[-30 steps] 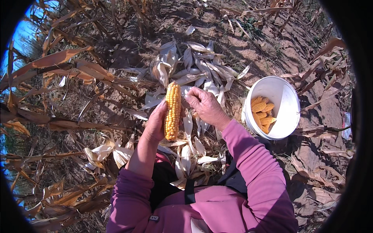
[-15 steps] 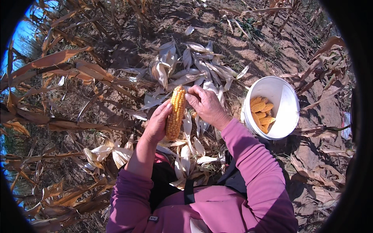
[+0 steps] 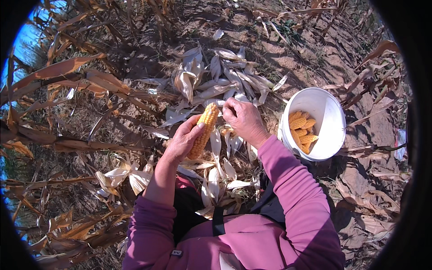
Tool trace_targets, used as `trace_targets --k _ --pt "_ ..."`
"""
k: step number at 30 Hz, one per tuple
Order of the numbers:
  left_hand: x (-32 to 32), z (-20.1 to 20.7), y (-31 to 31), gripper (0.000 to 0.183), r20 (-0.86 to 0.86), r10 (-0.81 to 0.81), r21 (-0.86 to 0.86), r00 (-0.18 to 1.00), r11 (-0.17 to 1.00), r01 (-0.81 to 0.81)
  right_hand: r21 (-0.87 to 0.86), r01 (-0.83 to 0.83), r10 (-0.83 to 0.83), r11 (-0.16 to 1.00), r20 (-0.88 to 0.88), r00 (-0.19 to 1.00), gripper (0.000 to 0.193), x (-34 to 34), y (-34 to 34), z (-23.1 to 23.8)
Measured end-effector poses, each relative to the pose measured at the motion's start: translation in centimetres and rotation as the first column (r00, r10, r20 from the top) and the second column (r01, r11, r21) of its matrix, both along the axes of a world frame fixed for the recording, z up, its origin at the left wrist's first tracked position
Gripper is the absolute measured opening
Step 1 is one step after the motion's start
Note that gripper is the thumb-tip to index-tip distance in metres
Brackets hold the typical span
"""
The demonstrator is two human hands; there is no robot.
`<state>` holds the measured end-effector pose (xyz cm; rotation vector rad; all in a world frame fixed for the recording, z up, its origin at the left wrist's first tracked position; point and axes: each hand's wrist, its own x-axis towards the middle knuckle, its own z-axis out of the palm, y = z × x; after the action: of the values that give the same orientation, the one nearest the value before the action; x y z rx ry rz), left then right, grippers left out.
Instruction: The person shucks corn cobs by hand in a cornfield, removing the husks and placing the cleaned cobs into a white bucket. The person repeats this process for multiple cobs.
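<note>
A husked yellow corn cob (image 3: 207, 128) stands tilted in my left hand (image 3: 182, 140), its tip leaning away and to the right. My left fingers wrap round its left side, with the thumb across the front. Just right of the cob's tip is my right hand (image 3: 246, 120), apart from the cob. Its fingers are curled and pinched together, and whatever may be between them is too small to make out. Pale dry corn husks (image 3: 215, 179) lie on the ground under both hands.
To the right stands a white bucket (image 3: 332, 119) with several husked corn cobs (image 3: 302, 127) inside. A heap of pale husks (image 3: 186, 81) lies beyond my hands. Dry corn stalks (image 3: 81, 145) reach in from the left, and bare soil (image 3: 274, 58) shows at the far side.
The cob has tipped, its top leaning further right. My right hand has drawn off the cob's tip a little to the right, its fingers now more curled.
</note>
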<state>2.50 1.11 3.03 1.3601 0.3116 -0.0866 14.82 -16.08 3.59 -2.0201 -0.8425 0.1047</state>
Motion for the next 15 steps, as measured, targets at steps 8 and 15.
trace_targets --k 8,15 --pt "-0.5 0.3 1.5 0.046 0.003 -0.065 -0.390 0.998 0.919 0.061 0.290 -0.013 0.038 0.957 -0.081 0.996 0.013 0.7 0.3 -0.5" --pt "-0.4 -0.1 0.6 0.042 0.037 0.022 -0.204 0.999 0.979 -0.014 0.235 -0.017 0.069 0.972 -0.215 0.974 0.015 0.5 0.1 0.3"
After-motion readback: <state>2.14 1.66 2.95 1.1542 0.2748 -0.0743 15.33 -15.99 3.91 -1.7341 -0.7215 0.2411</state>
